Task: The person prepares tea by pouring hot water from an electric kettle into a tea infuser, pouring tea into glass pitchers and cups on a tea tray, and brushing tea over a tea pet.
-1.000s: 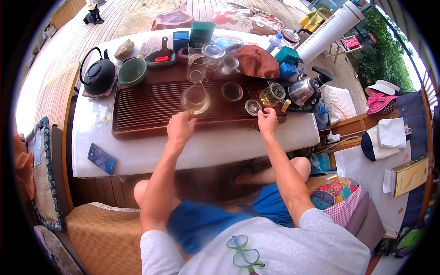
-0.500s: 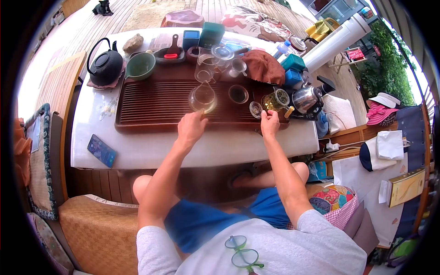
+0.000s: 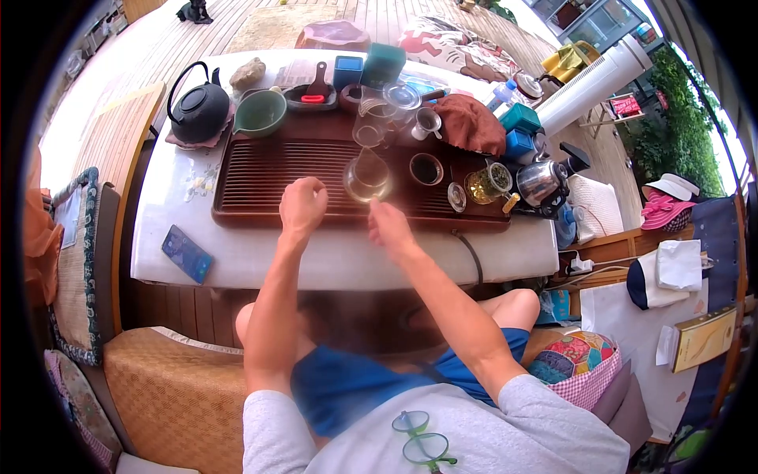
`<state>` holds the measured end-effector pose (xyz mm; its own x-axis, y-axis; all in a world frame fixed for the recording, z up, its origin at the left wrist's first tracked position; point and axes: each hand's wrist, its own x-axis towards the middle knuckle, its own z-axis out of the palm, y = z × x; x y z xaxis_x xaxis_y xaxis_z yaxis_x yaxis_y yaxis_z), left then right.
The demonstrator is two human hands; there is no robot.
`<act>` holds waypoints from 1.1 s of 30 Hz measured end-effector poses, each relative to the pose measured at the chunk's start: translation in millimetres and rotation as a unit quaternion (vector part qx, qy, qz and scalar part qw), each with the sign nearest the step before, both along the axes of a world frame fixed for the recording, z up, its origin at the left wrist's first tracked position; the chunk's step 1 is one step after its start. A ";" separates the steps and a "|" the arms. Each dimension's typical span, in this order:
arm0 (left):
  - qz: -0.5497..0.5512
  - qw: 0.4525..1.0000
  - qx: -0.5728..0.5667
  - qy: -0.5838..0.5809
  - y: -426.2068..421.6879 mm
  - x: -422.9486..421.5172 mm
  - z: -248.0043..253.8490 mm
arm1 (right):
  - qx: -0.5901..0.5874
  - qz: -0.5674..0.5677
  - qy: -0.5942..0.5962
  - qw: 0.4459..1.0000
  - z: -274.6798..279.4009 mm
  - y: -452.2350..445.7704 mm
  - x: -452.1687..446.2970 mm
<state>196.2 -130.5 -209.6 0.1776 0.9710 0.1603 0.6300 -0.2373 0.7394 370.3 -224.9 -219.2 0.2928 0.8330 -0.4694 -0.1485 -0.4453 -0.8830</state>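
My right hand [image 3: 388, 226], slightly blurred, has its fingers closed at the near-side handle of a glass pitcher [image 3: 368, 178]. Pale liquid is in the pitcher, which stands on the slatted brown tea tray [image 3: 260, 186]. Left of it, over the tray's front edge, my left hand [image 3: 304, 204] is loosely curled, with nothing visible in it. A small round cup of dark liquid [image 3: 426, 169] sits right of the pitcher. Farther right are a small glass lid [image 3: 456, 197] and a glass teapot [image 3: 485, 185] holding leaves and yellowish liquid.
A black iron kettle [image 3: 199, 112] and a green bowl [image 3: 260, 114] stand at the back left. A steel kettle [image 3: 541, 183] is at the right. More glassware [image 3: 375, 107] and a brown cloth [image 3: 470, 126] lie behind the tray. A phone [image 3: 187, 253] rests at front left.
My left hand has let go of the pitcher's handle and moved left. My right hand has left the glass lid beside the teapot and come across to the pitcher's handle. The view has shifted slightly.
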 end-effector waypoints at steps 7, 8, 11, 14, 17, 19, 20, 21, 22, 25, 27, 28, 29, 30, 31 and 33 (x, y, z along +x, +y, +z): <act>-0.021 1.000 -0.018 0.008 -9.7 11.5 3.4 | 0.067 0.014 -0.125 0.990 16.1 -29.3 51.5; -0.023 1.000 -0.019 0.006 -10.2 12.5 3.3 | 0.073 0.010 -0.125 0.989 24.9 -35.7 60.9; -0.025 0.999 -0.019 0.007 -12.2 13.8 3.0 | 0.060 0.005 -0.173 0.983 53.3 -49.7 94.5; -0.033 0.999 -0.022 0.003 -14.6 13.6 1.0 | 0.077 0.029 -0.383 0.920 55.9 -51.1 147.7; -0.033 0.999 -0.023 0.002 -14.8 14.1 1.6 | 0.048 0.057 -0.493 0.867 87.6 -49.2 171.5; -0.031 0.999 -0.027 0.005 -15.2 14.2 2.3 | 0.021 0.087 -0.564 0.821 104.5 -45.6 183.1; -0.031 0.999 -0.029 0.007 -15.3 14.7 2.6 | 0.010 0.097 -0.574 0.813 110.2 -44.2 186.6; -0.031 0.999 -0.031 0.009 -15.1 15.4 2.7 | -0.001 0.107 -0.584 0.805 114.5 -43.0 190.4; -0.031 0.999 -0.029 0.010 -14.6 15.8 1.5 | -0.013 0.117 -0.593 0.797 118.5 -41.9 193.1; -0.031 0.999 -0.027 0.015 -12.7 17.8 -1.1 | -0.053 0.138 -0.617 0.773 125.5 -39.4 199.8; -0.032 0.999 -0.023 0.012 -12.7 18.2 -0.8 | -0.067 0.150 -0.631 0.758 128.1 -38.5 201.4; -0.033 0.999 -0.021 0.010 -13.0 17.9 -0.7 | -0.071 0.155 -0.635 0.753 131.3 -38.4 200.6; -0.032 0.999 -0.023 0.011 -13.2 17.7 -0.3 | -0.076 0.160 -0.640 0.748 133.9 -38.4 200.2; -0.030 0.999 -0.026 0.011 -13.3 17.8 0.3 | -0.084 0.161 -0.638 0.748 135.7 -38.7 200.6; -0.029 0.999 -0.028 0.010 -13.3 18.0 0.7 | -0.092 0.162 -0.637 0.748 137.5 -38.8 201.1; -0.031 0.999 -0.028 0.014 -12.6 18.2 1.0 | -0.100 0.160 -0.628 0.755 139.3 -38.2 203.1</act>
